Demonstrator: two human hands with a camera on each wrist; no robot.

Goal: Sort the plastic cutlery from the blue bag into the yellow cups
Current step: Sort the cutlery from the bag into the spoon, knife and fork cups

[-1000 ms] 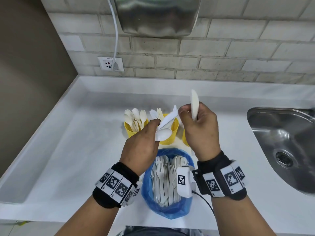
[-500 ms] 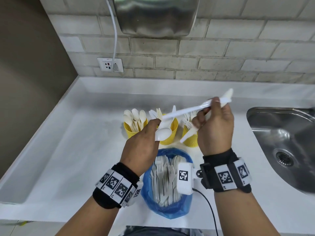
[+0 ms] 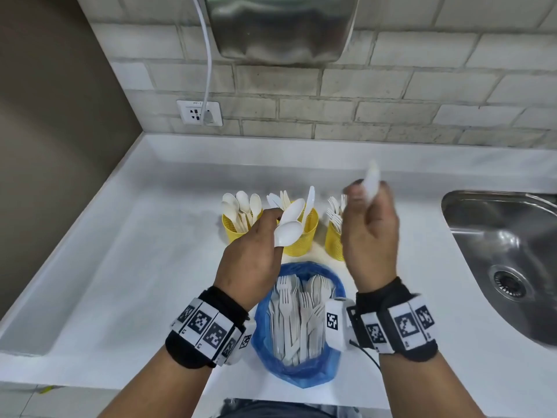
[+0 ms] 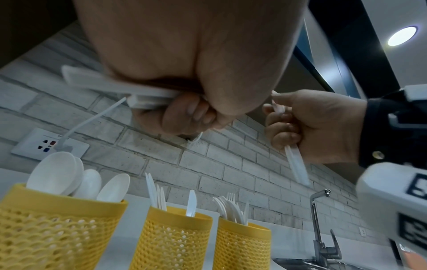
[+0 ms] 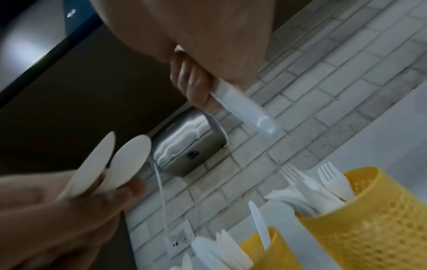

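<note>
Head view, right hand (image 3: 369, 233) gripping knife (image 3: 371, 180)

A white counter (image 3: 126, 267) runs from a dark side wall on the left to a steel sink (image 3: 497, 254) set into it on the right, with a raised lip along the brick back wall. Three yellow mesh cups stand on it in a row: the left cup (image 3: 233, 229) holds spoons, the middle cup (image 3: 303, 239) knives, the right cup (image 3: 334, 242) forks. Just in front of them, near the counter's front edge, lies an open blue bag (image 3: 297, 374) filled with white forks and spoons.
</note>
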